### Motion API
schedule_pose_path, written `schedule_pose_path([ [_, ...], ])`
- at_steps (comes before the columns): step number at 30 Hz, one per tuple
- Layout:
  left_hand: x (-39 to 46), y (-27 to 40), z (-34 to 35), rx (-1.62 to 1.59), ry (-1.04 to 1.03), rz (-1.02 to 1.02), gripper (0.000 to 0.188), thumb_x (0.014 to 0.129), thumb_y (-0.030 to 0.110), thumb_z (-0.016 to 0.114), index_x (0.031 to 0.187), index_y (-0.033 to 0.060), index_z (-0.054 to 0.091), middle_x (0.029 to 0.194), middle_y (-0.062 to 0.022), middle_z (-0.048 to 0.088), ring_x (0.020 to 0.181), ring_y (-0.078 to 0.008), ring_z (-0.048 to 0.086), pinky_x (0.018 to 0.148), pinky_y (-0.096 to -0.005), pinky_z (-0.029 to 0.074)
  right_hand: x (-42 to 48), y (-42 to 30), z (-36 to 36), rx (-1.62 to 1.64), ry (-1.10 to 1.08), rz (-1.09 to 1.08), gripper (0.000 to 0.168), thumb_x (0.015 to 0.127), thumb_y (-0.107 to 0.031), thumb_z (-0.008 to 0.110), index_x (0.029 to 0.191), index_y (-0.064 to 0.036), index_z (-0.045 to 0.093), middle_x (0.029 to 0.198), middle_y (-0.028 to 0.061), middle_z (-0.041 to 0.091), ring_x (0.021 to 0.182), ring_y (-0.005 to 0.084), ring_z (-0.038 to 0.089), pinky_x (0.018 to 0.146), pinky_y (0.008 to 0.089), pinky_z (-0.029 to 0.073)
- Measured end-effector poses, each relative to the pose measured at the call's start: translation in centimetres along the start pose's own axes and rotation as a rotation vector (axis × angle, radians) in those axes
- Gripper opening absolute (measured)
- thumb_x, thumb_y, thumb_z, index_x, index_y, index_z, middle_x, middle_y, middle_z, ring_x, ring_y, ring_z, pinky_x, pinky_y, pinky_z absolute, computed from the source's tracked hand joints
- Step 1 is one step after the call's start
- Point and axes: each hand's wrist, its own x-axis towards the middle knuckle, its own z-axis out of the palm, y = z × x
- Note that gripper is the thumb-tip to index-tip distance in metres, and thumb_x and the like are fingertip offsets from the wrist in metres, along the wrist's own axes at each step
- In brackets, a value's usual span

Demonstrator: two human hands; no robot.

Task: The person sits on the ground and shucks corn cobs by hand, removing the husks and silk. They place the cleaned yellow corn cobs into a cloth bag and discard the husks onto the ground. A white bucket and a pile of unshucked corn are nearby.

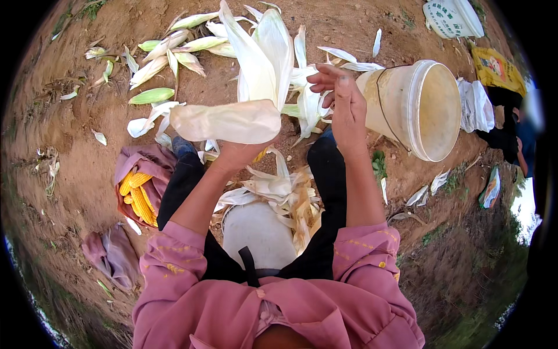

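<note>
My left hand (246, 152) grips an ear of corn whose pale husk leaves (261, 56) flare open and largely cover my fingers. A bit of the yellow cob (261, 154) peeks out below that hand; most of the ear is hidden. To the right, my right hand (346, 102) is raised with nothing in it, thumb up and fingers apart. It is beside the husk leaves and in front of a dirty white plastic bucket (394, 98) lying on its side. Between my legs, loose dry husks and brown silk (301, 205) lie by a pale rounded object (259, 235).
A purplish cloth sack (144, 157) holding bare yellow corn cobs (141, 198) lies left of my legs. Several husked-on ears (174, 48) are piled ahead on bare soil. Another white bucket (453, 19), a yellow bag (499, 70) and a partly visible person (521, 135) are at the right.
</note>
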Motion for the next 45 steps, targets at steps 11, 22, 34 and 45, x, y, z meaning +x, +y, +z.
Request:
schedule_pose_path([
  [11, -0.6, -3.0, 1.1, 0.159, 0.146, 0.306, 0.036, 0.081, 0.005, 0.057, 0.116, 0.0019, 0.05, 0.114, -0.0119, 0.055, 0.105, -0.0219, 0.053, 0.092, -0.0333, 0.041, -3.0, 1.8, 6.7, -0.647, -0.305, -0.836, 0.045, 0.061, -0.016, 0.065, 0.102, -0.001, 0.058, 0.105, 0.008, 0.057, 0.103, 0.0253, 0.05, 0.087, 0.0367, 0.038],
  [22, 0.7, -0.3, 0.8, -0.444, 0.017, -0.233, 0.025, 0.074, -0.002, 0.063, 0.098, 0.0028, 0.059, 0.09, -0.0027, 0.062, 0.08, -0.0084, 0.059, 0.073, -0.0251, 0.047, -3.6, 0.0, 6.7, 0.261, -0.233, 0.067, 0.031, 0.099, -0.025, 0.036, 0.089, 0.0, 0.049, 0.06, -0.0006, 0.037, 0.052, 0.0124, 0.037, 0.064, 0.0318, 0.04],
  [34, -0.1, -0.3, 1.1, -0.778, -0.051, -0.248, 0.049, 0.072, -0.005, 0.06, 0.117, 0.0052, 0.046, 0.108, -0.0055, 0.056, 0.103, -0.017, 0.056, 0.088, -0.0307, 0.047, -1.6, 0.3, 4.8, 1.499, -0.17, 0.453, 0.032, 0.098, -0.033, 0.03, 0.076, -0.012, 0.042, 0.051, -0.0089, 0.026, 0.045, 0.0053, 0.027, 0.052, 0.0237, 0.032],
  [45, 0.9, 1.4, 0.7, -0.865, -0.103, -0.065, 0.012, 0.077, 0.004, 0.06, 0.088, 0.0013, 0.055, 0.079, -0.009, 0.058, 0.072, -0.0207, 0.06, 0.068, -0.0342, 0.051, -0.2, -0.1, 2.6, 1.07, 0.043, 0.574, 0.029, 0.098, -0.03, 0.035, 0.078, -0.011, 0.043, 0.052, -0.007, 0.027, 0.045, 0.0059, 0.026, 0.046, 0.0228, 0.027],
])
